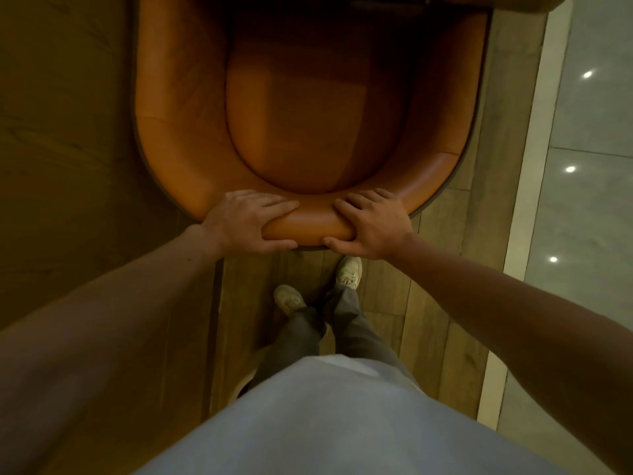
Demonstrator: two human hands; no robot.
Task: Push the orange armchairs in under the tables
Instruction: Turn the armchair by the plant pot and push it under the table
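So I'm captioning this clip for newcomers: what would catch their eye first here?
A rounded orange leather armchair fills the upper centre. The left hand and right hand grip its padded back rim at mid-frame. Glossy grey floor tiles reflecting lights run down the right.

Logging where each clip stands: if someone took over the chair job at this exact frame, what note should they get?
Left hand: grips the back rim of the orange armchair, fingers over the top, thumb behind.
Right hand: same grip, beside it on the rim.
Armchair: straight ahead on the wooden floor, its front at what looks like a table edge.
Done: chair held, seemingly partly in.
Left: push it further under if it goes; other chairs are out of view.
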